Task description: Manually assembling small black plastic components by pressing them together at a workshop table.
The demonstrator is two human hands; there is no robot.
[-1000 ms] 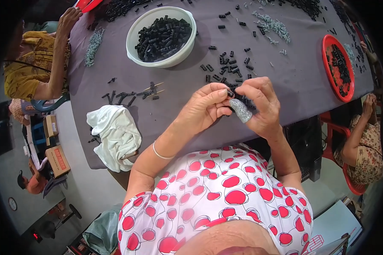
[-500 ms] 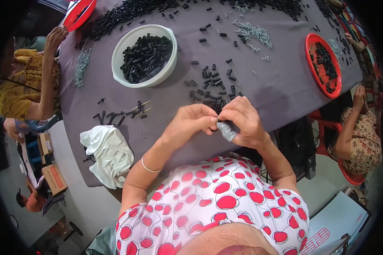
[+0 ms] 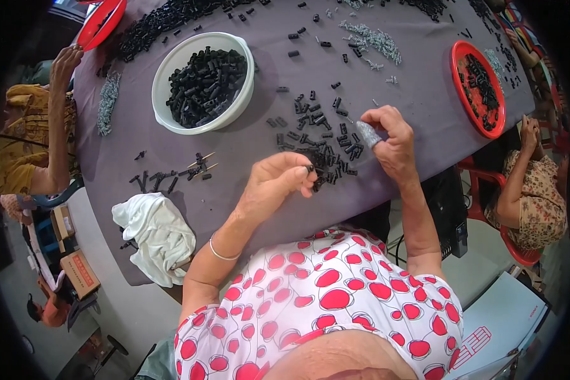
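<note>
The matte grey tablecloth [image 3: 225, 187] spreads wide. On it, far left, stands a round white plastic bowl [image 3: 250, 82]; beyond its left edge, a brown carton [image 3: 79, 273] bears red print. The right hand [image 3: 394, 144] curls its fingers, its thumb in a crinkled silvery wrap [image 3: 368, 134]; whether it grips anything I cannot tell. Left of it, the left hand [image 3: 275, 183] pinches a small black piece [image 3: 310, 168] between thumb and fingers.

Soft light, dark curved edges

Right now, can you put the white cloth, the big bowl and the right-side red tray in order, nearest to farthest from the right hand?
In the head view, from the right hand:
1. Red tray, to its right.
2. Big bowl, upper left.
3. White cloth, lower left.
</note>
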